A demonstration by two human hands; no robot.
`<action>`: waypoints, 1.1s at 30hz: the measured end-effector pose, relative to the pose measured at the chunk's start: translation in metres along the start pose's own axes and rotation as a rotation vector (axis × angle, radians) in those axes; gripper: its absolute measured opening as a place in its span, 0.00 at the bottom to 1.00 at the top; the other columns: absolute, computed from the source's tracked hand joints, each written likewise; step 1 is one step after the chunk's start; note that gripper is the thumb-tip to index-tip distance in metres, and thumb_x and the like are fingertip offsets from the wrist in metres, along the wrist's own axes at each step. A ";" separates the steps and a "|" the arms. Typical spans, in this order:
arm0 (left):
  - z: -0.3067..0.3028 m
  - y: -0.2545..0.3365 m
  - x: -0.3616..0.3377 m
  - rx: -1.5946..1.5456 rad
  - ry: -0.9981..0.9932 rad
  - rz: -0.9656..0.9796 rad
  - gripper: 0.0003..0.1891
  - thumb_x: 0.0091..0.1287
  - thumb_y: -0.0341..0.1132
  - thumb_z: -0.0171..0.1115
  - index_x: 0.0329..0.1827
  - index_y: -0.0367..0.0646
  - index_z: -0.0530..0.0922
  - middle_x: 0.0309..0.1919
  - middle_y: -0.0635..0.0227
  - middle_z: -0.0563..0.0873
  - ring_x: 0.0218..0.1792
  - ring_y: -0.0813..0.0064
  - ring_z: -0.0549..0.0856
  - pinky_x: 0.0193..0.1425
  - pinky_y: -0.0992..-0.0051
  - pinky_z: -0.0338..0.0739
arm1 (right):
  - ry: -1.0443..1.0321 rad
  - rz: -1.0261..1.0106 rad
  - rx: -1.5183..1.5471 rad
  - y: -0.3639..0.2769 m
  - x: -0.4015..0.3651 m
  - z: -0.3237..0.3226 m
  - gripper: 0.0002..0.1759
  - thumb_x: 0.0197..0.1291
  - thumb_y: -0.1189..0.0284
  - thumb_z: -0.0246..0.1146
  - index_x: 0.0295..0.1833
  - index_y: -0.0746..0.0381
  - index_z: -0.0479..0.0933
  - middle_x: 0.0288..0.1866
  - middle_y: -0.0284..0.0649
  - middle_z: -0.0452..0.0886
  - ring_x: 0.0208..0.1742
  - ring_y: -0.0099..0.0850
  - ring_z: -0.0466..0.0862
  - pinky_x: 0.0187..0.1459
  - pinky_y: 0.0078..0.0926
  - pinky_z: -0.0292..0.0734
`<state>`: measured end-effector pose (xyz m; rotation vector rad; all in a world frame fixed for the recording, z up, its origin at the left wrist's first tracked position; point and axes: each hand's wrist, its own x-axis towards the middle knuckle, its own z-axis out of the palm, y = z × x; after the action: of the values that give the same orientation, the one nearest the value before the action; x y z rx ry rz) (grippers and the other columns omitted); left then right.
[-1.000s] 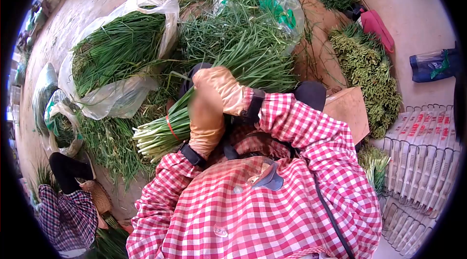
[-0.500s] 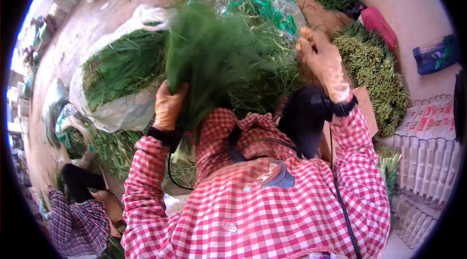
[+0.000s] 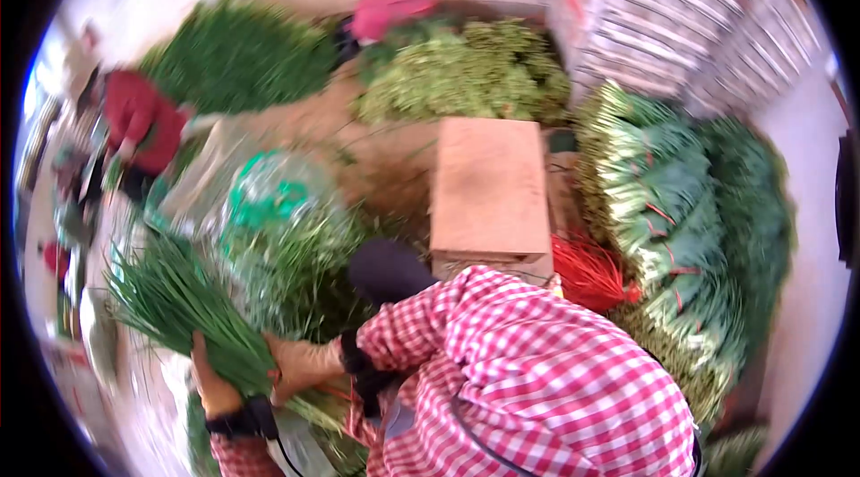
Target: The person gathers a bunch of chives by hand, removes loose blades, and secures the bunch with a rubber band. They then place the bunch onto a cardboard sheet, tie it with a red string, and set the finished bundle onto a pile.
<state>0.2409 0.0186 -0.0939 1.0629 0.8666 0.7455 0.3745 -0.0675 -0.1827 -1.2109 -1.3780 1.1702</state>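
A bunch of chives [image 3: 193,302], long and green with paler stem ends, lies tilted across both hands at the lower left. My left hand [image 3: 215,385] is closed against its near side, thumb and fingers partly hidden by the leaves. Around the lower stems my right hand [image 3: 303,364] is closed, with its fingers mostly out of sight. A thin red tie [image 3: 273,376] shows at the stems beside the right hand. Just beyond the bunch, loose green stalks [image 3: 305,275] spill by a clear plastic bag [image 3: 282,177] with green print.
A wooden box [image 3: 488,186] stands ahead, with red ties [image 3: 596,275] beside it. Tied bundles [image 3: 667,217] are stacked at right, near white crates [image 3: 667,20]. Green piles [image 3: 242,56] lie at the back. Another person in red [image 3: 143,119] works at far left.
My view has swung to the right. The right hand, apart from the bunch before, has come across to its stems beside the left hand. A red tie now shows there.
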 end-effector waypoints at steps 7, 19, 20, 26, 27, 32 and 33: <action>-0.030 0.003 0.032 0.534 0.056 0.262 0.27 0.72 0.56 0.46 0.67 0.50 0.68 0.48 0.68 0.79 0.44 0.78 0.77 0.44 0.79 0.70 | -0.004 0.166 0.350 0.009 -0.009 -0.111 0.26 0.46 0.57 0.74 0.39 0.71 0.80 0.36 0.42 0.85 0.38 0.27 0.83 0.37 0.26 0.78; 0.024 -0.109 0.062 -0.325 0.181 0.184 0.31 0.68 0.60 0.47 0.63 0.43 0.71 0.53 0.64 0.80 0.49 0.67 0.79 0.54 0.66 0.73 | -0.276 0.189 -0.240 -0.038 -0.027 -0.154 0.40 0.54 0.38 0.57 0.43 0.69 0.79 0.37 0.51 0.83 0.41 0.39 0.82 0.44 0.37 0.74; 0.019 -0.110 0.064 -0.347 0.215 0.235 0.32 0.68 0.60 0.48 0.63 0.43 0.71 0.53 0.64 0.80 0.50 0.66 0.79 0.55 0.65 0.73 | -0.288 0.109 -0.141 -0.034 -0.028 -0.159 0.41 0.54 0.36 0.57 0.45 0.69 0.79 0.38 0.49 0.83 0.41 0.36 0.82 0.45 0.36 0.74; 0.030 -0.090 0.083 -0.405 -0.146 0.065 0.32 0.66 0.61 0.50 0.59 0.41 0.73 0.54 0.60 0.81 0.51 0.60 0.80 0.58 0.58 0.73 | -0.506 0.204 0.539 0.008 0.002 -0.136 0.41 0.49 0.53 0.73 0.62 0.62 0.66 0.42 0.38 0.81 0.47 0.25 0.79 0.49 0.27 0.75; 0.033 -0.092 0.085 -0.420 -0.059 0.055 0.33 0.67 0.61 0.49 0.62 0.41 0.72 0.56 0.60 0.79 0.53 0.58 0.79 0.59 0.54 0.72 | -0.525 0.240 0.585 0.010 0.003 -0.135 0.38 0.48 0.57 0.74 0.60 0.62 0.67 0.41 0.38 0.82 0.44 0.26 0.80 0.47 0.27 0.76; 0.012 -0.117 0.112 -0.420 -0.013 -0.083 0.34 0.68 0.60 0.47 0.68 0.44 0.66 0.65 0.58 0.72 0.58 0.52 0.76 0.62 0.49 0.70 | -0.371 0.369 0.478 0.022 -0.002 -0.141 0.24 0.48 0.59 0.71 0.43 0.67 0.79 0.35 0.38 0.83 0.35 0.29 0.82 0.40 0.28 0.77; 0.017 -0.138 0.126 -0.259 0.160 0.118 0.35 0.68 0.61 0.44 0.68 0.43 0.66 0.64 0.59 0.73 0.60 0.55 0.74 0.65 0.52 0.66 | -0.327 0.356 0.472 0.012 -0.007 -0.156 0.24 0.49 0.58 0.70 0.41 0.68 0.79 0.34 0.38 0.83 0.34 0.28 0.81 0.40 0.28 0.77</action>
<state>0.3297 0.0754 -0.2498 0.8363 0.8213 1.0243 0.5307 -0.0620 -0.1770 -0.9679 -1.0407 1.8890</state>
